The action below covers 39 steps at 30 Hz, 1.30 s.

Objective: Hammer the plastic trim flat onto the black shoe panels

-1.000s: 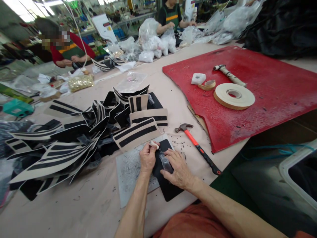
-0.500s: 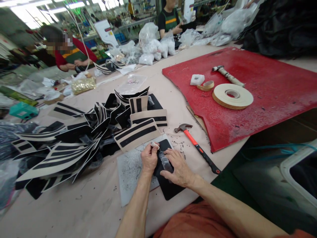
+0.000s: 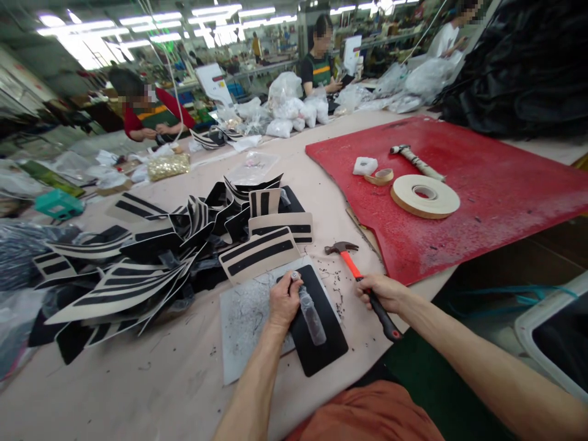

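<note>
My left hand (image 3: 283, 301) is closed in a pinch on a small tool (image 3: 294, 277) stood on the upper edge of a black flat piece (image 3: 321, 331). That piece lies on a grey mat (image 3: 243, 321) near the table's front edge. A clear plastic strip (image 3: 312, 315) lies along the black piece. My right hand (image 3: 383, 290) is wrapped round the handle of an orange and black hammer (image 3: 362, 278), whose head rests on the table to the right of the mat.
A heap of beige pieces with black stripes (image 3: 138, 257) spreads left of the mat. A red board (image 3: 459, 190) at right carries a tape roll (image 3: 425, 196), a smaller roll (image 3: 379, 177) and a second hammer (image 3: 416, 159). Other people work at the table's far end.
My right hand has left the black piece and moved right onto the hammer handle. The left hand stays pinched at the piece's top edge. The view has tilted up a little.
</note>
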### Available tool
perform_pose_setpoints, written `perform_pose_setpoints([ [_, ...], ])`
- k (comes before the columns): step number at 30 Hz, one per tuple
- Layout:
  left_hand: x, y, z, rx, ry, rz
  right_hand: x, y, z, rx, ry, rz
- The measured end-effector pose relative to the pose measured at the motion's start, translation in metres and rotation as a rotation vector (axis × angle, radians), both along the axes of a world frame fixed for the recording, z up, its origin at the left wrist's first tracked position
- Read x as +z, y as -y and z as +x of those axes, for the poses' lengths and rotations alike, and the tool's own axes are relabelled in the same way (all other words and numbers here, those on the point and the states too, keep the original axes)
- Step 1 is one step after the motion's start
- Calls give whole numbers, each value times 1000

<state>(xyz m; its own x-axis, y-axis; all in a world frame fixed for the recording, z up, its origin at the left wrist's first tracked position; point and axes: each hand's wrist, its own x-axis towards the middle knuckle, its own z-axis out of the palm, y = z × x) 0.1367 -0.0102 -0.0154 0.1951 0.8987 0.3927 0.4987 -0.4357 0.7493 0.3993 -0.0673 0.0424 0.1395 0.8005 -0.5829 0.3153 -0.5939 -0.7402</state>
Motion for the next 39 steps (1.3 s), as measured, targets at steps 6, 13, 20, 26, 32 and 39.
perform_pose_setpoints([
  [6,-2,-1,0,1,5,-6,59,2,-29,46,169,400],
  [13,-2,-1,-1,3,-44,-7,87,7,-32,657,883,607],
  [20,-2,-1,0,-8,-5,-44,114,3,-41,117,715,885],
  [26,2,0,-1,-15,-39,-45,60,18,-31,628,820,398],
  [32,2,-1,0,-41,27,-16,23,6,5,475,731,175],
  [39,3,-1,-2,-28,31,-37,9,10,-47,611,883,739],
])
